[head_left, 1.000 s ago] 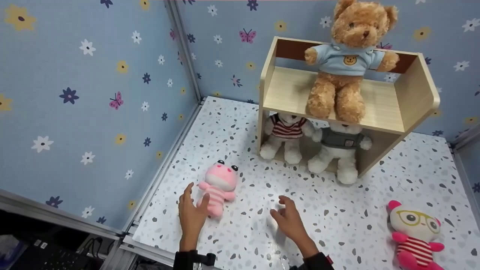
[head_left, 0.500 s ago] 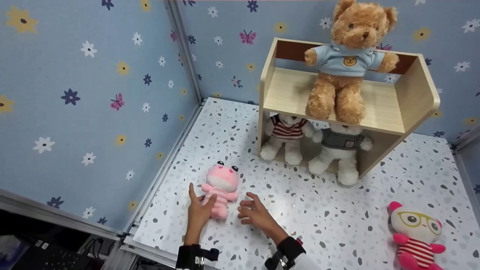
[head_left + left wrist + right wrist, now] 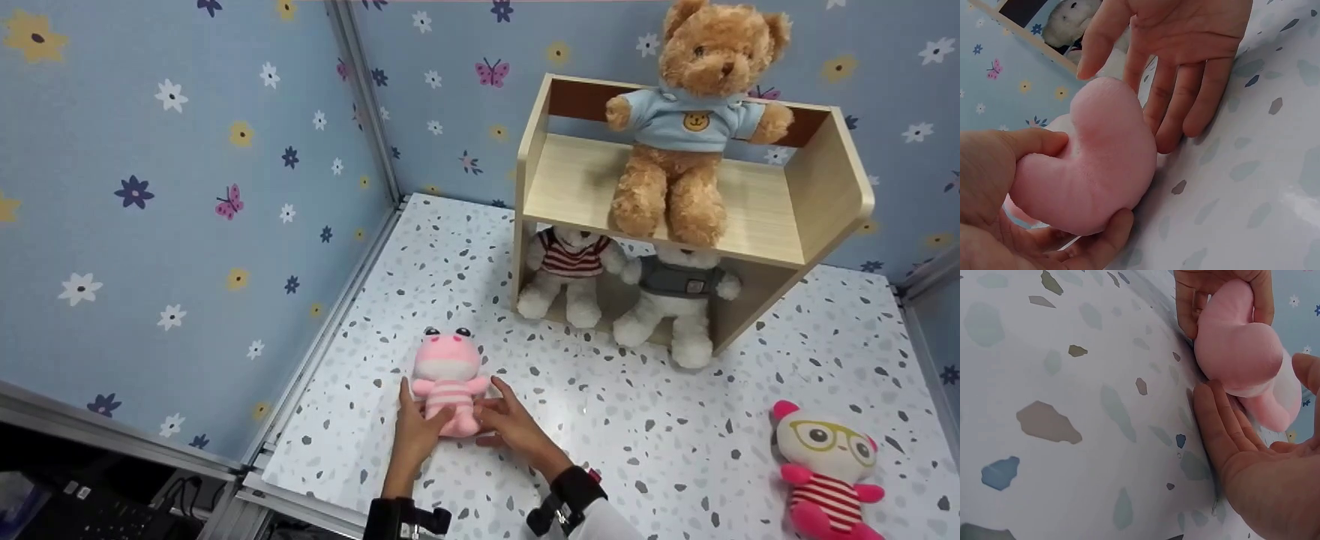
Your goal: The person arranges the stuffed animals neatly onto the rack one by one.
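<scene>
A pink plush toy point(image 3: 448, 366) with bulging eyes and a striped belly lies on the speckled table in the head view. My left hand point(image 3: 417, 436) grips its lower body from the left, thumb on top of a leg and fingers curled underneath. The left wrist view shows the toy's stubby pink legs point(image 3: 1109, 152) in that hold. On the other side, my right hand point(image 3: 517, 429) is close against the toy. Its extended fingers point(image 3: 1221, 419) reach toward the underside in the right wrist view, with the thumb apart; firm contact there is hard to tell.
A wooden two-tier shelf point(image 3: 559, 169) stands behind, with a brown teddy bear point(image 3: 686, 127) on top. Two white bears, one in a striped shirt point(image 3: 574, 259), one in a grey shirt point(image 3: 675, 277), sit below. A pink-and-white panda plush point(image 3: 829, 469) lies at the right.
My right hand has moved left to the plush toy's side. My left hand has moved right and taken hold of the toy, which has turned more upright in view and shifted slightly right.
</scene>
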The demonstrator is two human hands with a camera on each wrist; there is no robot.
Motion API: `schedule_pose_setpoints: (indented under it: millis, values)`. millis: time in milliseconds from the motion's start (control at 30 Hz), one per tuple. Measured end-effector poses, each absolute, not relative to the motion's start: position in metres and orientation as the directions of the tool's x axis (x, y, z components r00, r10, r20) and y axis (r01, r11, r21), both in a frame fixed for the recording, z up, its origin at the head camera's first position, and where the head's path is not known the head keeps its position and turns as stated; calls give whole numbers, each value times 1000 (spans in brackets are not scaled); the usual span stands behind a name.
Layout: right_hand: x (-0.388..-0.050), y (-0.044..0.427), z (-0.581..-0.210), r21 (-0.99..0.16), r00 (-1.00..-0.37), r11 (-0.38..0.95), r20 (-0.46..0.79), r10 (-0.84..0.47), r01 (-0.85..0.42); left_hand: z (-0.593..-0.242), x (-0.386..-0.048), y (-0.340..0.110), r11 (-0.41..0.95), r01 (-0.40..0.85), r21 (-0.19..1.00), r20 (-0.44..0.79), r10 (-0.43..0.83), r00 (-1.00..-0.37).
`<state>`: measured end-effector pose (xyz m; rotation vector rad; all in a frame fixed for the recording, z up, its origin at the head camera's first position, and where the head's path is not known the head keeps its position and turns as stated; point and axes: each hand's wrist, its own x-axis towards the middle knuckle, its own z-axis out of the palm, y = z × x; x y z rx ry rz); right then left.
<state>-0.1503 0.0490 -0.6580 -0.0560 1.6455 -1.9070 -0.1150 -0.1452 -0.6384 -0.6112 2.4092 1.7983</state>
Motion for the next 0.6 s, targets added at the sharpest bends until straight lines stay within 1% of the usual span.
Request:
schedule_pose_setpoints:
  millis: [167, 333, 500, 600]
  values:
    - [-150, 50, -659, -899, -809, -87, -341, -479, 430, -637, -111, -138, 259, -345, 902, -284, -245, -927]
    - [-150, 51, -662, -907, -791, -114, -284, -543, 404, -637, -106, -135, 248, -346, 905, -291, -234, -928]
    - [-150, 51, -665, -929, -789, -74, -263, -555, 362, -638, -102, -132, 231, -330, 915, -278, -230, -933]
    - [-148, 52, -667, -944, -804, -28, -264, -534, 328, -638, -100, -130, 225, -311, 923, -259, -233, -937]
